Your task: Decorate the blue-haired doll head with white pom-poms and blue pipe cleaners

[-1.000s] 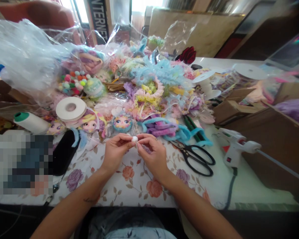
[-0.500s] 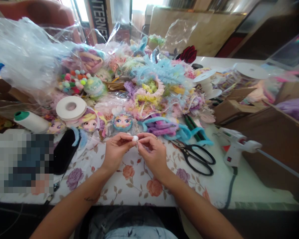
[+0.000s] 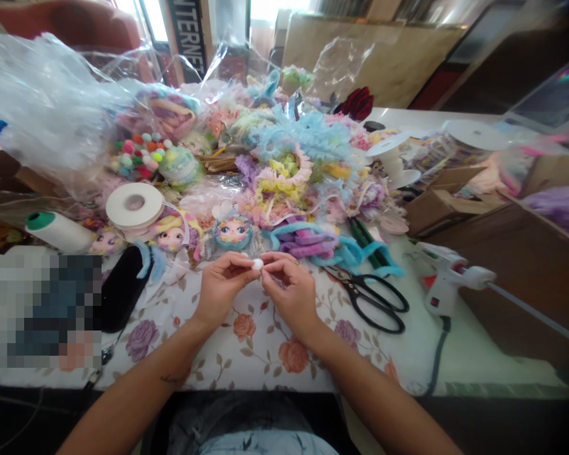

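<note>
Over the flowered cloth, a small white ball [image 3: 257, 264], too small to tell its material, sits between my two hands. My left hand [image 3: 224, 282] pinches it from the left between thumb and fingertips. My right hand [image 3: 291, 287] is closed against its right side, thumb and forefinger pressed together there; the exact contact is partly hidden. Just beyond the fingers lie a doll head with blue trim [image 3: 232, 230] and fuzzy blue and purple strips [image 3: 308, 241]. To the right of my right hand rest black-handled scissors [image 3: 377, 303].
A glue gun [image 3: 443, 278] with its cord stands at the right, before a cardboard box [image 3: 516, 272]. Left are a ribbon spool [image 3: 135, 205], a thread cone [image 3: 59, 232] and a black phone-like object [image 3: 122, 287]. Piled ruffles and trims [image 3: 308, 136] and clear plastic [image 3: 42, 82] fill the back.
Almost nothing differs. Both hands stay in place on the white ball, with only a tiny shift of the fingertips; the view moves very slightly.
</note>
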A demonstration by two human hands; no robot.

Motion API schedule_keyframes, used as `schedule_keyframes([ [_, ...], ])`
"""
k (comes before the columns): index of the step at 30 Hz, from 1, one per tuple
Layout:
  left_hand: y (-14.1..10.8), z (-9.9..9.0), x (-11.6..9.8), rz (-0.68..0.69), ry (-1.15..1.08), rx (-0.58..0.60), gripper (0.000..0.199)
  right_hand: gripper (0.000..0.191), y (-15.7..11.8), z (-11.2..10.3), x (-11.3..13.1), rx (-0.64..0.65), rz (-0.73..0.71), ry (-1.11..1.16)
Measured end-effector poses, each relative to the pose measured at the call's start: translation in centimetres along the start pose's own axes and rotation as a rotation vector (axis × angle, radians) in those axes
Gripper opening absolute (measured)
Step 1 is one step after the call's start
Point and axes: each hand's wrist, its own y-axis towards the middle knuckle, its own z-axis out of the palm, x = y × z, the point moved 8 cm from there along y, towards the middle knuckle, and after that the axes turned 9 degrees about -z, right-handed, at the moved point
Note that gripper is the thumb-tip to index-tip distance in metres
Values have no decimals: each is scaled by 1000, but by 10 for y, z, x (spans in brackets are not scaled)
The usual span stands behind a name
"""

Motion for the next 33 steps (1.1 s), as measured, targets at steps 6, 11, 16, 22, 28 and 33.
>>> schedule_keyframes([
  [6, 1, -2, 0, -2, 18, -7, 18, 8, 2, -4, 7, 17, -83, -126],
  [11, 1, -2, 1, -33, 15, -8, 17, 9, 2, -5, 13, 40, -129, -204],
  [16, 1, 0, 1, -58, 18, 5, 18, 7, 1, -9, 12, 3, -97, -260],
  [22, 0, -3, 2, -54, 38, -17, 23, 9, 3, -6, 3, 51, -1, -189],
  [28, 1, -2, 2, -39, 60, 11, 28, 7, 4, -5, 4, 49, -13, -167],
  [33, 0, 1, -3, 54, 140, 47, 23, 7, 2, -3, 0, 52, 16, -96],
])
